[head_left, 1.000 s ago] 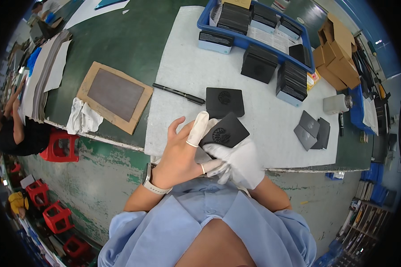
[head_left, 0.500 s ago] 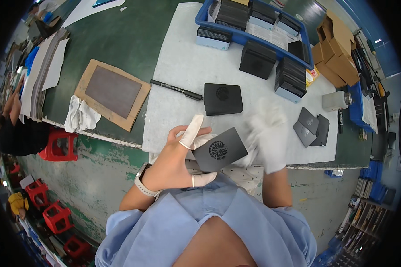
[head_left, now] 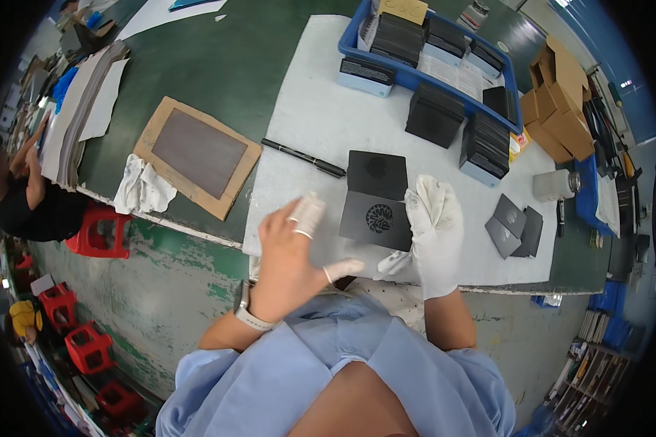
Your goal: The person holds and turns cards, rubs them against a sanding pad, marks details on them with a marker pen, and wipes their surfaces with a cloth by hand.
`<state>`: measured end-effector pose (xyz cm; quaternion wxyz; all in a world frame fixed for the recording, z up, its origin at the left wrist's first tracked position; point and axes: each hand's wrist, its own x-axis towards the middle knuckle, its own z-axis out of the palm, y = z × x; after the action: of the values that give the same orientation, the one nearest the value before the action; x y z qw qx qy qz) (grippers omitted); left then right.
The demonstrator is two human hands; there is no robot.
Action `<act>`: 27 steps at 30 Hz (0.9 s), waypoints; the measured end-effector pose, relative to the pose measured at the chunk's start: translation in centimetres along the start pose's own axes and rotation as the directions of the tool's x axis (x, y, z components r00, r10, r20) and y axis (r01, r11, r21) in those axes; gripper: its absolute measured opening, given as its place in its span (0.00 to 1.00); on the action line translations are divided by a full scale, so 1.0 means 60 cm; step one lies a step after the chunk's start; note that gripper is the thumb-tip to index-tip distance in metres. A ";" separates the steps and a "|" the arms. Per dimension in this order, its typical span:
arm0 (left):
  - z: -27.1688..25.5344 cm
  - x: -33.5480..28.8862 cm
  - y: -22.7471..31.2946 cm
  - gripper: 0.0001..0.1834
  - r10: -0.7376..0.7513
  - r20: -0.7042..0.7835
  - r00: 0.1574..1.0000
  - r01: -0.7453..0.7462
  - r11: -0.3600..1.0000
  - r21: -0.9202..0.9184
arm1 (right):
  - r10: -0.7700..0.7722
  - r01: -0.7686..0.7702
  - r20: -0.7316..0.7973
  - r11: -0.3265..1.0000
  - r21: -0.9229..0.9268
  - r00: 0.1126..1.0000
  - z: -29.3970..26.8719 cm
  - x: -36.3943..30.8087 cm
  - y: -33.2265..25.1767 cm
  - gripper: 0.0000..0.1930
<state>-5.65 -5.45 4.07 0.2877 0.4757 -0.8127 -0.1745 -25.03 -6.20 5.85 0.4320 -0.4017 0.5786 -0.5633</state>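
The fingers of the left hand are spread apart; those of the gloved right hand clamp the right edge of the black card, toward the near edge of the desk, the black stack just beyond

a workshop or factory floor, set up for hand work in batches. a long green-topped table carries flat black pieces of one kind, with upright rows of similar ones packed in a blue tray, and a thick stack of large sheets. brown cartons lie open at the right. around it show a worn, paint-flaked floor, red plastic stools, a crowded storage rack and a co-worker at the left.
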 end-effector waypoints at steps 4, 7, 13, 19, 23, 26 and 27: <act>0.022 -0.002 0.027 0.56 -0.050 -0.011 0.999 0.050 0.996 -0.074 | 0.030 -0.025 -0.119 0.999 0.048 0.992 0.025 -0.015 -0.003 0.10; 0.021 0.007 0.031 0.61 -0.078 -0.075 0.994 0.069 0.991 -0.114 | 0.321 -0.326 0.063 0.939 0.110 0.945 0.024 -0.029 -0.018 0.19; 0.012 0.018 0.022 0.56 -0.021 -0.030 0.999 0.017 0.991 -0.132 | 0.327 -0.346 0.290 0.938 0.014 0.899 0.023 -0.022 -0.013 0.25; -0.007 0.006 0.029 0.54 0.042 0.115 0.993 -0.020 0.981 -0.191 | 0.153 -0.165 0.181 0.985 0.052 0.971 0.001 0.028 0.006 0.20; -0.004 0.003 0.024 0.51 0.034 0.115 0.993 -0.008 0.976 -0.218 | 0.407 -0.406 0.014 0.909 0.098 0.913 0.006 0.024 -0.029 0.22; -0.005 0.012 0.032 0.49 0.030 0.126 0.992 -0.003 0.976 -0.217 | 0.020 0.121 0.329 0.907 -0.403 0.944 0.005 -0.004 -0.004 0.23; -0.005 0.012 0.035 0.48 0.037 0.148 0.988 -0.003 0.975 -0.220 | 0.005 0.200 0.453 0.892 -0.405 0.892 0.007 -0.008 0.002 0.23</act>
<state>-7.15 -5.06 5.73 0.2778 0.4182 -0.8127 -0.2957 -24.50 -5.86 5.78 0.4198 -0.6354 0.5561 -0.3328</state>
